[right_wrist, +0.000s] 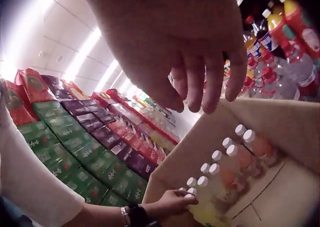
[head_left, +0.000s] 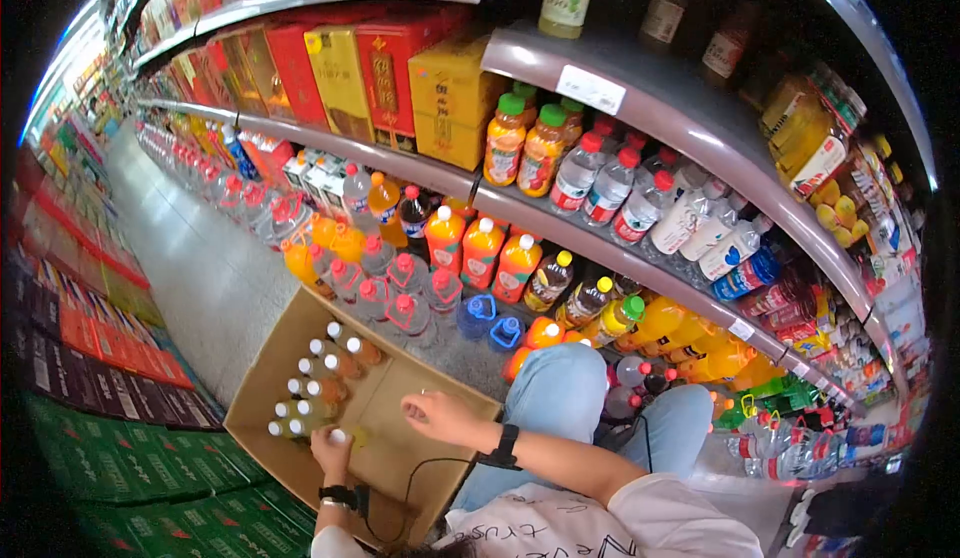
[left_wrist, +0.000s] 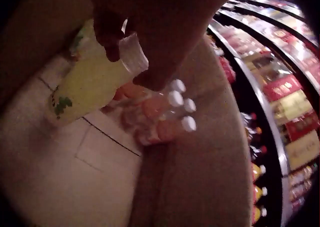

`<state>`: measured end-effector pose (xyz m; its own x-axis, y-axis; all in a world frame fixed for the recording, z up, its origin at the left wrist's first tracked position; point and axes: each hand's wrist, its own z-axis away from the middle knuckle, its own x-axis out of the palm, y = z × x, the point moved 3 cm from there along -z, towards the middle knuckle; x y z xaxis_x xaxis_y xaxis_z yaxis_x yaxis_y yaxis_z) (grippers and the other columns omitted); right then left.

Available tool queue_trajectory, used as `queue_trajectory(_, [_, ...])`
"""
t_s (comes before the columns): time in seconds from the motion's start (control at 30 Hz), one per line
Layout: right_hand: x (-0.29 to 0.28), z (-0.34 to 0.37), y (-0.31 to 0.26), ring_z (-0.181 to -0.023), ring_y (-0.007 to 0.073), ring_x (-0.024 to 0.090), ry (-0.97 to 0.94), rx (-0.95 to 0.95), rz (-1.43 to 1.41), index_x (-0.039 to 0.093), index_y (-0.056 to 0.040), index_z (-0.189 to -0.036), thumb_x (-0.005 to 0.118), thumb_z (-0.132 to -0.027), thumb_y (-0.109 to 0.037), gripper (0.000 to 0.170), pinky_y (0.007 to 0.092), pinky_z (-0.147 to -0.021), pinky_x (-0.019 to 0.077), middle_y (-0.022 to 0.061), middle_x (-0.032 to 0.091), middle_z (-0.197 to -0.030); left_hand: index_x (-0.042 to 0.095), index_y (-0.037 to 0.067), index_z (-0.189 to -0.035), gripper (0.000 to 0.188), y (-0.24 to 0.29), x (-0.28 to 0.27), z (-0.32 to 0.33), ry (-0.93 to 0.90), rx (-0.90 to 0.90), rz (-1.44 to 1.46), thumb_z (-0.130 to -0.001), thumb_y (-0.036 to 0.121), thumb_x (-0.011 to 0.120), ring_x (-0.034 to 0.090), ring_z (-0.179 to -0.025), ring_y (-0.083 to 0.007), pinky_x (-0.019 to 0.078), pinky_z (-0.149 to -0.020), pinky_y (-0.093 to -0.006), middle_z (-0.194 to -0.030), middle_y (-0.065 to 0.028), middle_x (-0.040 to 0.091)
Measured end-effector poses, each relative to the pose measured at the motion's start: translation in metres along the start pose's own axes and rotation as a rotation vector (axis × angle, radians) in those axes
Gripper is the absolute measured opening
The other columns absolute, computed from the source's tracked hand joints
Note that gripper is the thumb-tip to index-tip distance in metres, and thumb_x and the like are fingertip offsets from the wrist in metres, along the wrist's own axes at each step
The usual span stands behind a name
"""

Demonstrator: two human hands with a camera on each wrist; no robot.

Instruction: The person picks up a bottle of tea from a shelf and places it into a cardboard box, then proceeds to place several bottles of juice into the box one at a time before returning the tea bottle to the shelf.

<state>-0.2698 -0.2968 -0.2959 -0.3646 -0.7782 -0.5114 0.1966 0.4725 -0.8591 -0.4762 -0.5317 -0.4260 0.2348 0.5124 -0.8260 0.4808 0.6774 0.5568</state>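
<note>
My left hand (head_left: 330,455) holds a bottle of pale yellow drink (left_wrist: 90,86) by its white-capped neck, inside a cardboard box (head_left: 400,378). In the left wrist view the bottle slants, its base toward the box floor. Several white-capped bottles (head_left: 345,364) stand in rows along one wall of the box, some with orange drink, others with pale yellow. Above the box hovers my right hand (right_wrist: 185,61), holding nothing, its fingers loosely bent and pointing down in the right wrist view.
Beyond the box, large bottles with red handles (head_left: 405,313) and blue-topped jugs (head_left: 478,313) stand on the floor. A shelf (head_left: 690,138) of drinks rises ahead. Green cartons (head_left: 95,463) are stacked at the left. A thin black cable (head_left: 412,483) hangs across the box near my wrists.
</note>
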Motion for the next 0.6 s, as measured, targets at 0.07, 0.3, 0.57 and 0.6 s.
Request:
queue_trajectory(0.07, [-0.007,0.003,-0.001,-0.092,0.0302,0.065,0.003,-0.007,-0.007,0.058,-0.0089,-0.112,0.066,-0.084,-0.018,0.030,0.0399,-0.080,0.0524,0.0135,0.066,-0.098,0.068,0.004,-0.094,0.036,0.073,-0.029,-0.010,-0.022,0.156,0.078,-0.061,0.015,0.078,0.060,-0.081,-0.0339,0.0502,-0.074,-0.0416,-0.086,-0.0143,0.059])
queue_trajectory(0.3, [-0.069,0.019,-0.015,-0.116,0.0377,0.055,0.115,-0.143,-0.013,0.036,-0.0122,-0.141,0.077,-0.075,-0.021,0.078,0.0454,-0.097,0.0452,0.0198,0.056,-0.126,0.068,0.003,-0.097,0.037,0.296,-0.117,-0.028,-0.155,0.446,0.354,-0.061,0.005,0.076,0.062,-0.076,-0.0187,0.0502,-0.066,-0.0284,-0.082,-0.0065,0.058])
queue_trajectory(0.57, [-0.174,0.060,-0.044,-0.100,0.0313,0.067,0.361,-0.109,-0.117,0.052,-0.0061,-0.126,0.085,-0.065,-0.029,0.073,0.0378,-0.085,0.0526,0.0158,0.068,-0.107,0.057,-0.001,-0.119,0.052,0.450,-0.121,-0.051,-0.634,0.541,0.962,-0.070,-0.003,0.075,0.062,-0.094,-0.0110,0.0515,-0.083,-0.0265,-0.104,-0.0045,0.063])
queue_trajectory(0.6, [-0.187,0.063,-0.049,-0.101,0.0276,0.066,0.384,-0.124,-0.158,0.053,-0.0050,-0.125,0.085,-0.065,-0.029,0.072,0.0365,-0.087,0.0513,0.0138,0.067,-0.109,0.055,-0.001,-0.122,0.055,0.467,-0.120,-0.055,-0.657,0.593,0.964,-0.071,-0.002,0.076,0.062,-0.093,-0.0112,0.0514,-0.083,-0.0267,-0.105,-0.0053,0.063])
